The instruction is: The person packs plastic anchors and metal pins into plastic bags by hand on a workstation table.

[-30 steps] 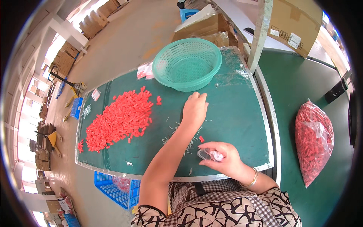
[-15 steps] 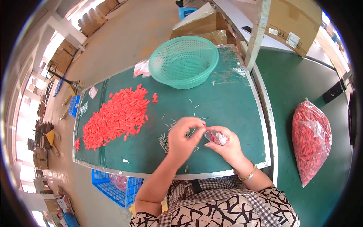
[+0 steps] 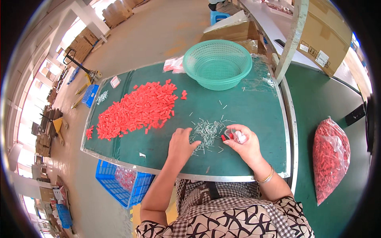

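Note:
My right hand (image 3: pixel 248 148) is closed around a small clear plastic bag (image 3: pixel 240 137). Its mouth faces left, and a few red pieces show at the opening. My left hand (image 3: pixel 181 146) rests over the green table, thumb and fingers apart, holding nothing that I can see. It is at the left edge of a loose scatter of thin silvery pins (image 3: pixel 206 133), which lies between my two hands. Farther left spreads a large heap of short red plastic plugs (image 3: pixel 137 109).
A green mesh basket (image 3: pixel 217 77) stands at the table's far side, with small packets (image 3: pixel 173 65) beside it. A big clear bag of red plugs (image 3: pixel 331 158) lies on the green surface to the right. Below the table's front edge is a blue crate (image 3: pixel 113 186).
My left hand has moved left, away from the bag's mouth, and its fingers have parted. My right hand still holds the bag. The whole view has shifted slightly.

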### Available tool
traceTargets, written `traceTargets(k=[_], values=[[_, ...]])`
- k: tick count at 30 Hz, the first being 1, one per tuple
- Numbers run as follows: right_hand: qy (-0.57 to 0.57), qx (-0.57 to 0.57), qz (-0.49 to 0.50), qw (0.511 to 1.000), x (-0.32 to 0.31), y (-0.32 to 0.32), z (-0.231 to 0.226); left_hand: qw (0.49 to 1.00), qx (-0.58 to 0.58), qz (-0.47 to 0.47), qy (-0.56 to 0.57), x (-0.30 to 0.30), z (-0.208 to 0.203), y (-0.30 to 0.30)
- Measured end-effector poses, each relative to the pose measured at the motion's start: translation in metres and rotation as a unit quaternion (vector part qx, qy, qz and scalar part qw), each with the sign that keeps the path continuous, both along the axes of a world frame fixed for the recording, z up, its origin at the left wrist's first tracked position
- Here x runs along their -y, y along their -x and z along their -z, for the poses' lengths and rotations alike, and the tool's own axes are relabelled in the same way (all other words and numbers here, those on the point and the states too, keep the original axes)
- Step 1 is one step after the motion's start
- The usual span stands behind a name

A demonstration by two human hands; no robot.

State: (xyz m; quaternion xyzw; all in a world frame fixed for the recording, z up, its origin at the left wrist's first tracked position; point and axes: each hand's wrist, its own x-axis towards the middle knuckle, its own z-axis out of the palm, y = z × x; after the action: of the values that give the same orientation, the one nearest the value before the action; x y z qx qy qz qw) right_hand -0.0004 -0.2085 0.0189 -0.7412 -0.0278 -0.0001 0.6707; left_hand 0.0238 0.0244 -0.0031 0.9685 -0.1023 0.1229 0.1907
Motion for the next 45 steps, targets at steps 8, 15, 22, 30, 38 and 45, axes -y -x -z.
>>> traceTargets(k=[8,15,22,30,38,45], values=[[0.026,0.025,-0.038,0.999,-0.009,-0.004,0.006,0.996,-0.041,0.073,0.022,0.001,0.009,-0.018],[0.058,0.015,-0.063,0.996,-0.011,-0.010,0.000,0.987,-0.059,0.149,0.006,-0.006,0.006,-0.027],[0.022,-0.040,-0.071,0.996,-0.015,-0.014,0.020,0.971,-0.092,0.090,0.202,0.001,-0.019,-0.014],[0.016,-0.023,-0.069,0.997,-0.018,-0.013,0.025,0.976,0.052,0.186,0.098,0.016,-0.049,-0.005],[0.027,-0.022,-0.081,0.996,-0.018,-0.011,0.022,0.988,0.004,0.155,0.017,-0.012,-0.016,-0.011],[0.025,-0.018,-0.071,0.997,-0.016,-0.011,0.025,0.990,-0.026,0.129,-0.047,0.004,0.006,-0.008]])
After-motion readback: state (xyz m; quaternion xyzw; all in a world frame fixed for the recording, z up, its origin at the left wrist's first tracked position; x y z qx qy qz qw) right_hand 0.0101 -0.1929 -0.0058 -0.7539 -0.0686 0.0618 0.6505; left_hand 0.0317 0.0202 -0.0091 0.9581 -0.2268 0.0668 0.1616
